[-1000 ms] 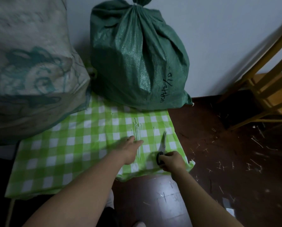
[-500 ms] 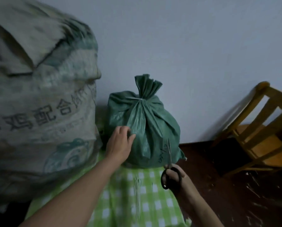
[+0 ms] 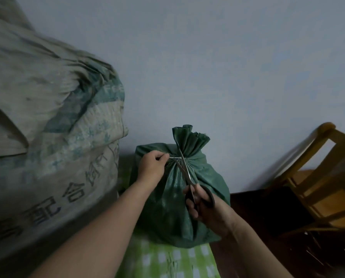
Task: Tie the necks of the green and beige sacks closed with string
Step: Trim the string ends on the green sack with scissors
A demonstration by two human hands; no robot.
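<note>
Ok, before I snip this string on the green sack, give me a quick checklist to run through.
1. String pinched taut by the left hand: ok.
2. Scissors open, blades either side of the string: ok.
3. Right hand gripping the handles: ok.
4. Blades clear of the green sack fabric: cannot tell, they lie against the neck.
5. Knot tight: cannot tell.
6. Beige sack neck tied: cannot tell, top out of view.
</note>
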